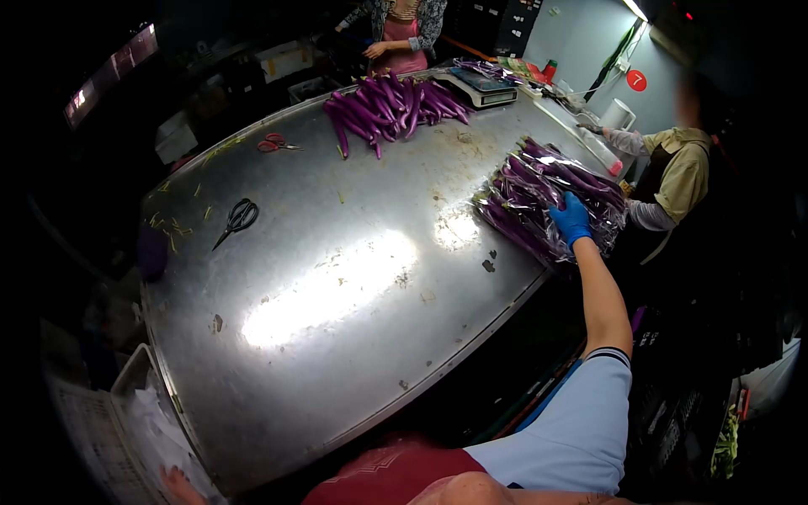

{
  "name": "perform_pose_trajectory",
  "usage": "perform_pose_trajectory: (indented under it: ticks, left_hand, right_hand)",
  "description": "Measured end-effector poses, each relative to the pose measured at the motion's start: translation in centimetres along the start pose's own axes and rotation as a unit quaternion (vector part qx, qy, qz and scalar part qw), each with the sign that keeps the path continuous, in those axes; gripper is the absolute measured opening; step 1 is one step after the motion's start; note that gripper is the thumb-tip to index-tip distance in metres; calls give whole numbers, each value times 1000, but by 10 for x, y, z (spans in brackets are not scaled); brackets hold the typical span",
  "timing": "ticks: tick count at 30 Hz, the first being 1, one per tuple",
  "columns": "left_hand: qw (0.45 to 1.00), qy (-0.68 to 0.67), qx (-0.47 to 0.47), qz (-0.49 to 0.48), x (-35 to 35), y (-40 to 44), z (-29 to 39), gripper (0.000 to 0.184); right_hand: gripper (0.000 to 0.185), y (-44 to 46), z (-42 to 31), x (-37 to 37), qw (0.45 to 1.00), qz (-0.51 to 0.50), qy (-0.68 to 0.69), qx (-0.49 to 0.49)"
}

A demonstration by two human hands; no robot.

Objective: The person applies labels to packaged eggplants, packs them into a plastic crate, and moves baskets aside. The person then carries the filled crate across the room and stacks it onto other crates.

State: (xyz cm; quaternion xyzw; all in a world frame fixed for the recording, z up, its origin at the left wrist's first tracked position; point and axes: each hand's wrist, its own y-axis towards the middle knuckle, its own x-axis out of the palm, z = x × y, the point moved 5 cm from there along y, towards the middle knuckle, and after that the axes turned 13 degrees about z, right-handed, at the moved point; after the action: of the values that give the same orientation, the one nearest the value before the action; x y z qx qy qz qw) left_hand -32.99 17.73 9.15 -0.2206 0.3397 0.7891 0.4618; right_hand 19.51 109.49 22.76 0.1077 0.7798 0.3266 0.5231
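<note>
My right hand (572, 220), in a blue glove, reaches out to the right side of the metal table. Its fingers are closed on the clear plastic around a pile of bagged eggplants (526, 189). Bare and low at the left edge is my left hand (179, 486), its fingers apart, beside white plastic bags (160, 425) in a white crate (93, 421). Only part of that hand shows. Loose purple eggplants (391, 108) are heaped at the far side of the table.
On the metal table (337, 396) lie black scissors (238, 220), red-handled scissors (273, 144) and green stem trimmings (172, 227). A scale (480, 87) stands by the loose eggplants. One person (402, 42) stands at the far side, another (682, 172) at the right.
</note>
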Motion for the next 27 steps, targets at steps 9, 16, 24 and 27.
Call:
perform_pose_trajectory:
  ticks: [9,16,24,27]
  left_hand:
    - [941,-250,53,-221,83,-86,89,35]
    - [904,-238,123,-334,56,-166,120,30]
    - [868,-181,298,-354,47,-197,100,30]
    - [853,-101,411,-306,51,-210,90,32]
  right_hand:
    - [25,-159,-198,-20,937,-111,332,22]
    - [42,-386,-376,-2,864,-358,343,-83]
    - [29,-456,-456,-19,790,-390,453,-136]
    - [22,-433,-426,-56,729,-226,616,191]
